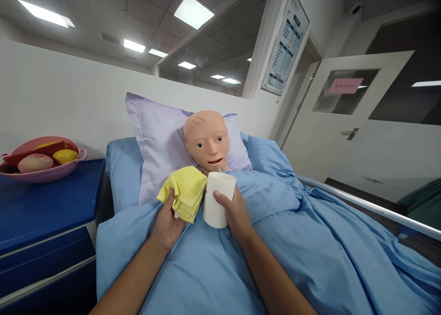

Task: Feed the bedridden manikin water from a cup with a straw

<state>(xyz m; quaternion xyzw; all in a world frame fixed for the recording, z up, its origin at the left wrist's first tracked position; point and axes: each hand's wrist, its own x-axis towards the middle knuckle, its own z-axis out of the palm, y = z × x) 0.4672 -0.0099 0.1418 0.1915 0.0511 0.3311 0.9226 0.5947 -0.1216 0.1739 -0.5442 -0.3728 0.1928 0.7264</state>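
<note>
In my left hand (169, 225) is a folded yellow cloth (186, 191), gripped with the thumb on top and a small white tag showing at its lower edge. My right hand (237, 211) is wrapped round a white cup (217, 205), held nearly upright just right of the cloth. A thin pale piece pokes up at the cup's rim; what is inside cannot be made out. Behind both hands, a manikin (208, 138) lies with its head on a lilac pillow (160, 140), mouth slightly parted. A blue quilt (275, 241) covers it up to the neck.
On the left, a blue bedside cabinet (55, 205) bears a pink basket (51, 175) of fruit. A metal bed rail (372, 205) runs along the right side. Beyond it stands a door (330, 136) with a pink notice; a framed chart (285, 44) hangs on the wall.
</note>
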